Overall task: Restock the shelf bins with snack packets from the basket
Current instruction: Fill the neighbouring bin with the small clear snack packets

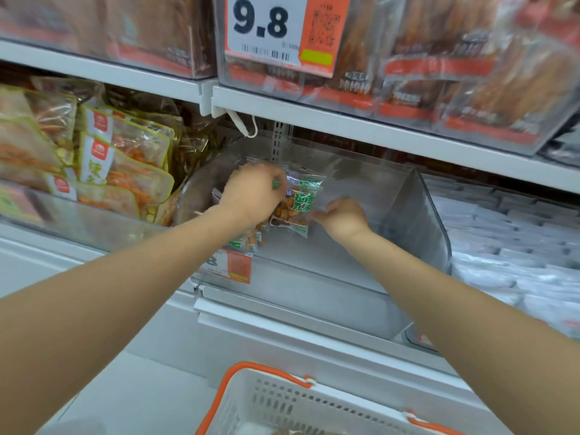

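step: setting packet in bin | left hand (254, 196) curled over top of green snack packet (303, 199) | right hand (343, 215) pinches its lower right edge | packet between both hands, roughly upright, at left end of clear shelf bin (314, 287) | basket (361, 399) below, nearer the body

left arm: bare, stretched forward | left hand (255, 196): back to camera, fingers curled down, gripping a snack packet (303, 199) | right arm: bare, extended forward | right hand (344, 216): knuckles up, fingers curled, seemingly pinching the same packet's lower edge
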`<state>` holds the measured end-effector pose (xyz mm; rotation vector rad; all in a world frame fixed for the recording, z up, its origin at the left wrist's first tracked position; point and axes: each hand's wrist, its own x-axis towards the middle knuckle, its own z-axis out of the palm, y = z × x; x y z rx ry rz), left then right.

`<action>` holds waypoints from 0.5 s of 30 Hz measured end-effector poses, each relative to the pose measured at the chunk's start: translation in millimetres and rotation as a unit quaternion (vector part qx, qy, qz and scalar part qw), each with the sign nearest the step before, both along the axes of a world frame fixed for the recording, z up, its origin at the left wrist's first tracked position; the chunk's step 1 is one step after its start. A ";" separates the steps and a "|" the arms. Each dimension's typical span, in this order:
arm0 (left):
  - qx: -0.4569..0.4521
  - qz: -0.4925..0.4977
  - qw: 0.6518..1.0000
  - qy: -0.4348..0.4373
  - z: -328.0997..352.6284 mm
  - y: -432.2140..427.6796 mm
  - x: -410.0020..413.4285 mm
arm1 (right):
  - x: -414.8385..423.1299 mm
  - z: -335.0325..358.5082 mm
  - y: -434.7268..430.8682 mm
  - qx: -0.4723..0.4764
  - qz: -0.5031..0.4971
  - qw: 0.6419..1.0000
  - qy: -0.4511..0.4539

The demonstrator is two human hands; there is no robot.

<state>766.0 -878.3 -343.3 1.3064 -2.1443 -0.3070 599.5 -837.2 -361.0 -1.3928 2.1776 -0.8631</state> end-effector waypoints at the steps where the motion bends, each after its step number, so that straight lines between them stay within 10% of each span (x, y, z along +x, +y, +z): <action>1: -0.001 0.003 1.000 0.029 1.1 10.6 -2.6 | -0.9 4.1 7.2 -0.033 0.012 0.999 -0.004; 10: 0.058 -0.014 0.990 0.131 0.7 137.3 -24.3 | 0.8 23.8 129.2 -0.261 0.122 0.955 0.073; 15: 0.143 -0.056 0.985 0.076 -32.8 184.5 -28.0 | -5.6 -6.8 193.7 -0.177 0.150 0.970 0.067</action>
